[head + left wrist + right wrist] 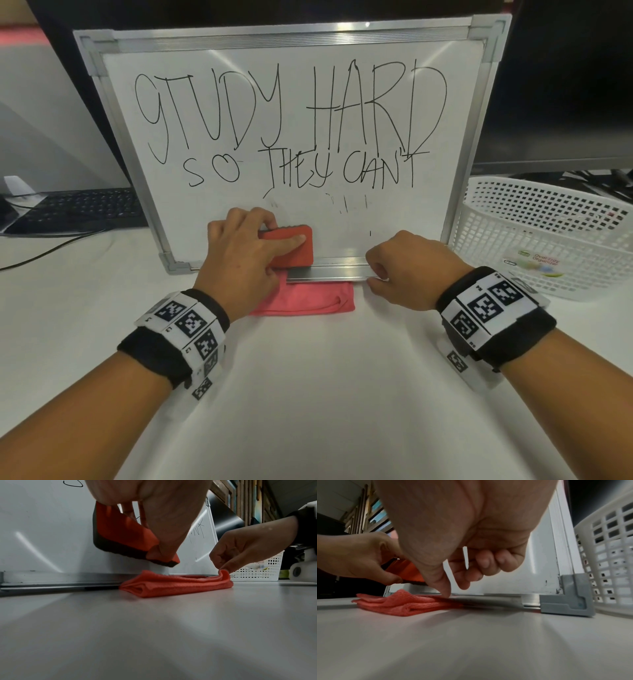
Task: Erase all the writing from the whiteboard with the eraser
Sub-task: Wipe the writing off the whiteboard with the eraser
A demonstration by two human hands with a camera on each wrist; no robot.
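The whiteboard stands leaning upright on the table, with black writing across its top and middle. Only faint strokes are left on its lowest part. My left hand grips the orange eraser and holds its dark felt against the board near the bottom edge, left of centre. In the left wrist view the eraser sits tilted just above the board's metal tray. My right hand is at the right end of the tray, fingers loosely curled. Its thumb touches the corner of a folded pink cloth.
A white perforated basket stands right of the board, close to my right wrist. A black keyboard and cable lie at the back left. The white table stretches bare between my forearms.
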